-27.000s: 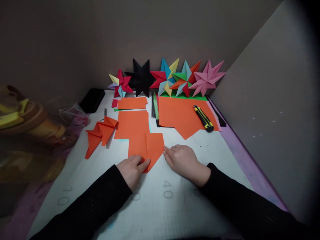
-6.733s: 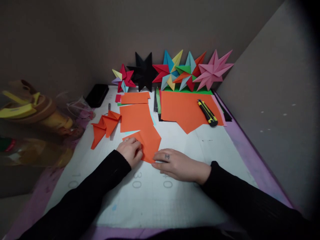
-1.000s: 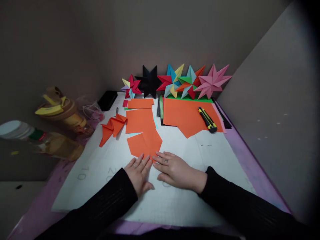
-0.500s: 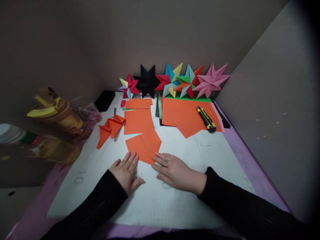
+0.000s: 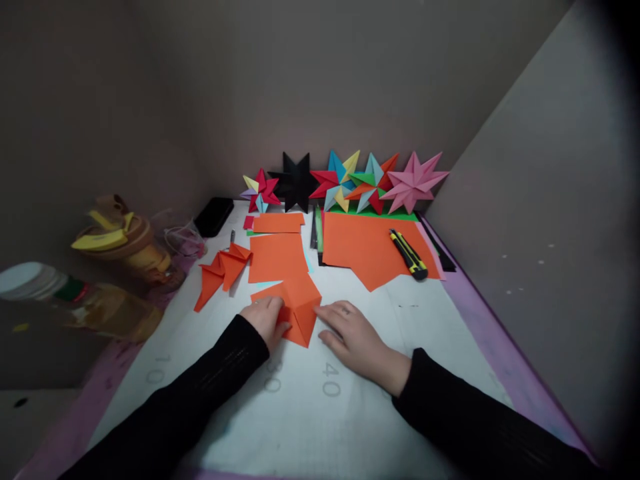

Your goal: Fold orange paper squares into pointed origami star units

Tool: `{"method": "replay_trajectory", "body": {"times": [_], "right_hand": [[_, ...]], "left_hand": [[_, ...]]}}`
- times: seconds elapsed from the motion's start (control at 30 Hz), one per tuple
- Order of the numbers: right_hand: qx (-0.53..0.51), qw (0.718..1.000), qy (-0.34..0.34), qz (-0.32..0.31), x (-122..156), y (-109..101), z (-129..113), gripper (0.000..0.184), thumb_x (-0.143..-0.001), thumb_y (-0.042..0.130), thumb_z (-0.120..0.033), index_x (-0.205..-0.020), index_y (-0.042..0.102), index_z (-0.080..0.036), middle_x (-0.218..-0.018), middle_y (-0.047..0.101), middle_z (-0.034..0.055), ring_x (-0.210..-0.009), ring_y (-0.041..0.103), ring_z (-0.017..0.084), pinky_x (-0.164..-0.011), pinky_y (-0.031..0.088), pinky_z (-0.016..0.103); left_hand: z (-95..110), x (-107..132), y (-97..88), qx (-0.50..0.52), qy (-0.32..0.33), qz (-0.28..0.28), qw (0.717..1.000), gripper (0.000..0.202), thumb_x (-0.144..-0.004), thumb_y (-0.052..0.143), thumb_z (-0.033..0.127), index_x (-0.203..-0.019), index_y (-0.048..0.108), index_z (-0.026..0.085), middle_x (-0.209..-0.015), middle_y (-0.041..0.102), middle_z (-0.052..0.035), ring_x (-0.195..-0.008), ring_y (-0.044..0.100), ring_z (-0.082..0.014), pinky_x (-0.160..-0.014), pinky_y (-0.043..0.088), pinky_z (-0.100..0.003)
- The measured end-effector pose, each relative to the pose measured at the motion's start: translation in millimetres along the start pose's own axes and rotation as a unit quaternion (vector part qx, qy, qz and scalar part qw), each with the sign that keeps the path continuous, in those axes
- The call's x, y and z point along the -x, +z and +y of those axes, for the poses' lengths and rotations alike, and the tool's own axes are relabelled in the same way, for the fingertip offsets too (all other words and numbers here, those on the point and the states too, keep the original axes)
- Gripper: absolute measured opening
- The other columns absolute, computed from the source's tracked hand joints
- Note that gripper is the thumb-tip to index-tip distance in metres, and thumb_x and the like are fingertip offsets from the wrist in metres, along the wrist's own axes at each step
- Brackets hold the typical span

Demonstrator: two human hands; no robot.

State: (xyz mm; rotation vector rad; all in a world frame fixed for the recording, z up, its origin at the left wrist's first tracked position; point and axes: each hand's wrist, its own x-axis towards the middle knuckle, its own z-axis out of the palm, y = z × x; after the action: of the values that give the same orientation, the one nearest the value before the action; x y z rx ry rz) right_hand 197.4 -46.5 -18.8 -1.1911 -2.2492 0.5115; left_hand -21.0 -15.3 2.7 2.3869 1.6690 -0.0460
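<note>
A folded orange paper [image 5: 303, 317] lies on the white mat in front of me, with creases and a raised flap showing near its middle. My left hand [image 5: 266, 320] is on its left part, fingers bent down over the paper and thumb at the lower edge. At the right corner, the fingertips of my right hand [image 5: 350, 333] touch the edge, fingers stretched out and thumb apart. Just behind lies a flat orange sheet [image 5: 277, 258]. Left of it sit folded orange pieces [image 5: 223, 270].
Several paper stars [image 5: 296, 181] lean along the back wall. A yellow-black utility knife [image 5: 409, 255] rests on a large orange sheet [image 5: 355, 243]. At left are a bottle [image 5: 107, 307], a cup with a yellow lid [image 5: 130, 233] and a black phone [image 5: 214, 217].
My left hand has moved forward onto the paper and its fingers have bent. A fold now stands out on the paper. My right hand remains by the right corner. The view has tilted slightly up.
</note>
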Motion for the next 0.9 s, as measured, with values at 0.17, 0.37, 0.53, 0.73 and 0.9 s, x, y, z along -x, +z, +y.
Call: {"method": "replay_trajectory", "body": {"times": [0.17, 0.37, 0.53, 0.73, 0.9], "right_hand": [[-0.066, 0.997, -0.025, -0.039, -2.7, 6.1, -4.1, 0.032, -0.082, 0.057, -0.025, -0.114, 0.059, -0.021, -0.11, 0.064, 0.0062, -0.112, 0.049, 0.023, -0.097, 0.04, 0.043], [-0.197, 0.964, 0.14, 0.114, -6.1, 14.0, 1.0, 0.014, -0.078, 0.057, -0.019, -0.091, 0.062, -0.021, -0.094, 0.064, 0.0058, -0.081, 0.061, 0.018, -0.07, 0.051, 0.031], [-0.291, 0.927, 0.189, 0.141, -4.4, 14.9, 8.5, 0.019, -0.078, 0.055, -0.018, -0.097, 0.055, -0.021, -0.097, 0.061, 0.0055, -0.086, 0.061, 0.018, -0.077, 0.051, 0.032], [-0.399, 0.887, 0.166, 0.164, -6.0, 11.0, 7.6, 0.034, -0.074, 0.059, -0.015, -0.106, 0.055, -0.024, -0.091, 0.062, 0.0031, -0.086, 0.061, 0.017, -0.078, 0.05, 0.031], [-0.467, 0.858, 0.19, 0.094, -5.1, 8.2, 15.2, 0.012, -0.078, 0.056, -0.017, -0.077, 0.067, -0.021, -0.109, 0.065, 0.0064, -0.105, 0.058, 0.021, -0.09, 0.046, 0.038]], "left_hand": [[-11.7, -3.8, 22.0, 0.149, 0.019, 0.041, 0.988, 0.014, -0.08, 0.05, 0.024, -0.091, 0.052, 0.018, -0.084, 0.063, -0.0064, -0.079, 0.059, -0.0204, -0.071, 0.046, -0.031], [-17.9, -0.6, 16.7, 0.223, 0.038, 0.247, 0.942, 0.034, -0.079, 0.051, 0.028, -0.11, 0.049, 0.015, -0.116, 0.054, -0.015, -0.111, 0.049, -0.0275, -0.091, 0.04, -0.045], [-16.5, -3.6, 18.1, 0.542, 0.008, 0.097, 0.835, 0.062, -0.07, 0.065, 0.035, -0.122, 0.04, 0.015, -0.113, 0.06, -0.0157, -0.095, 0.062, -0.0238, -0.077, 0.051, -0.037], [-12.8, -3.2, 25.8, 0.678, -0.021, 0.01, 0.734, 0.033, -0.065, 0.073, 0.033, -0.089, 0.065, 0.012, -0.083, 0.072, -0.0089, -0.079, 0.067, -0.021, -0.073, 0.054, -0.034], [-12.0, -0.3, 12.1, 0.688, -0.064, 0.049, 0.721, 0.021, -0.056, 0.078, 0.031, -0.062, 0.068, 0.013, -0.092, 0.072, -0.0125, -0.08, 0.067, -0.022, -0.074, 0.053, -0.033]]}}
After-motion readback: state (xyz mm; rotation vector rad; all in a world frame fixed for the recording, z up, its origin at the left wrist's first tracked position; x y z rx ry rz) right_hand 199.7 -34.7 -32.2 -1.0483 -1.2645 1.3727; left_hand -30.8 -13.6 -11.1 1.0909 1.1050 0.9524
